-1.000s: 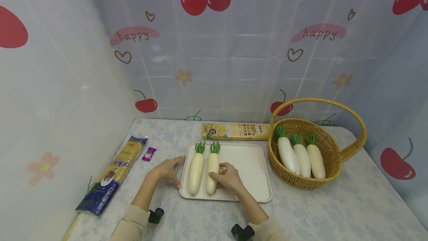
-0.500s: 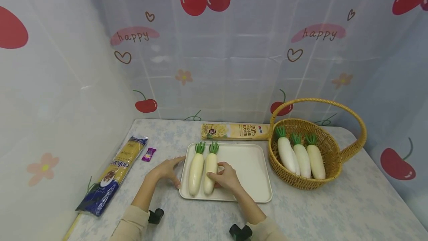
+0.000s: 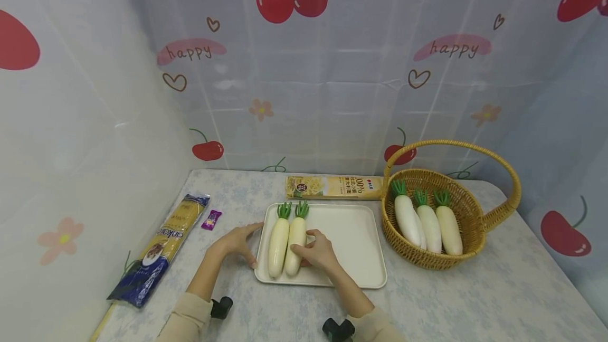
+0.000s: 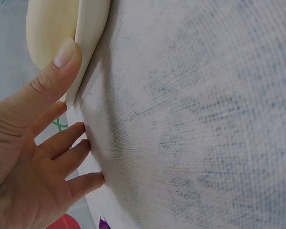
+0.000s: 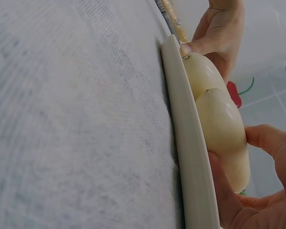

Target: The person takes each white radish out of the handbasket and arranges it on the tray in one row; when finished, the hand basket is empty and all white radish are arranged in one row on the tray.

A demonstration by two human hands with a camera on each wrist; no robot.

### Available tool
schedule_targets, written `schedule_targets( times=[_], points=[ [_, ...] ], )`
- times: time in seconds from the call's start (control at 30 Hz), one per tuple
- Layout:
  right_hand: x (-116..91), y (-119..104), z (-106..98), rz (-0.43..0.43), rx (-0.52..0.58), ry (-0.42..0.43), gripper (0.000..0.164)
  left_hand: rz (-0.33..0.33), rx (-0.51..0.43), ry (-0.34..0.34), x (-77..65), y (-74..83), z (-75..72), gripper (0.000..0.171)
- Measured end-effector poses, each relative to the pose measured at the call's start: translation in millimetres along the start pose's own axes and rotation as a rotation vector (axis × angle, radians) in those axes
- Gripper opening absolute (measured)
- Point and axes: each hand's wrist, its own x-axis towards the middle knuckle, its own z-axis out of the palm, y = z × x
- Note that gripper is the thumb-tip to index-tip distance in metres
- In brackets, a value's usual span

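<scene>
Two white radishes with green tops lie side by side at the left of a cream tray (image 3: 349, 236). My right hand (image 3: 319, 251) holds the right radish (image 3: 295, 244) by its right side, thumb and fingers about its body. In the right wrist view this radish (image 5: 221, 119) lies close against the other. The left radish (image 3: 278, 247) is near the tray's left rim. My left hand (image 3: 236, 241) is spread at that rim with fingers extended; in the left wrist view the thumb (image 4: 61, 59) rests at the tray edge and the fingertips are down by the table.
A wicker basket (image 3: 475, 236) with a tall handle holds three more radishes (image 3: 429, 228) at the right. Behind the tray lies a yellow pasta pack (image 3: 332, 187). A blue and gold pasta bag (image 3: 161, 249) and a small purple sweet (image 3: 211, 219) lie at the left.
My right hand has moved the right radish leftward over the tray until it lies close beside the left one. My left hand has stayed at the rim.
</scene>
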Motion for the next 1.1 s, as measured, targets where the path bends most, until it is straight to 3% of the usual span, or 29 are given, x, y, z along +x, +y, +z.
schedule_targets(
  times=[1.1],
  points=[
    [-6.9, -1.3, -3.8, 0.0, -0.039, -0.01, 0.071, -0.024, 0.004, 0.005, -1.5, 2.1, 0.4, 0.108]
  ],
)
